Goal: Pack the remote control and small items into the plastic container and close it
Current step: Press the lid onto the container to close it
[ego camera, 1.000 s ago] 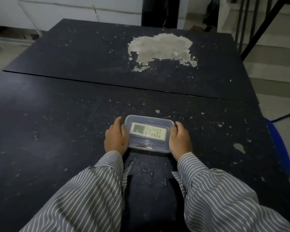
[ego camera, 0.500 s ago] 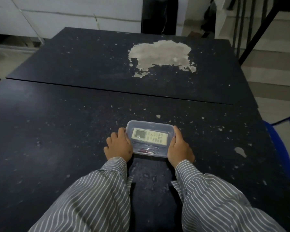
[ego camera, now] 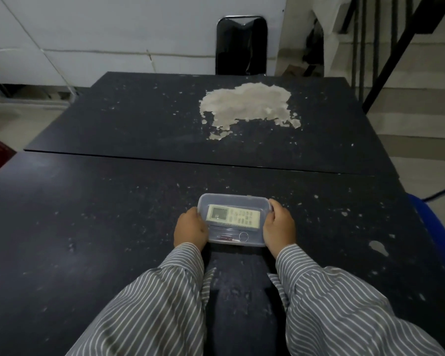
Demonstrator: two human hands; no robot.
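Container: the clear plastic container point(ego camera: 234, 219) sits on the near desk point(ego camera: 88, 227), close to the person, lid on, set between the two hands.
Remote control: the white remote control point(ego camera: 233, 217) lies flat inside, in the far half, seen through the lid; its long axis runs left to right, screen end toward the left hand, buttons toward the right.
Small items: a small ring point(ego camera: 243, 236) and a thin reddish item point(ego camera: 224, 237) lie along the near wall, in front of the remote; what the reddish item is cannot be told.
Left hand: the left hand point(ego camera: 190, 231) is curled against the container's left end, fingers touching its side.
Right hand: the right hand point(ego camera: 280, 228) is wrapped on the right end, fingers over the far right corner.
Sleeves: striped sleeves point(ego camera: 332, 299) reach in from the near edge.
Change: the hands grip the same two ends as a second ago; the camera has tipped up, so a black chair point(ego camera: 241, 44) beyond the far desk point(ego camera: 144, 119) now shows.
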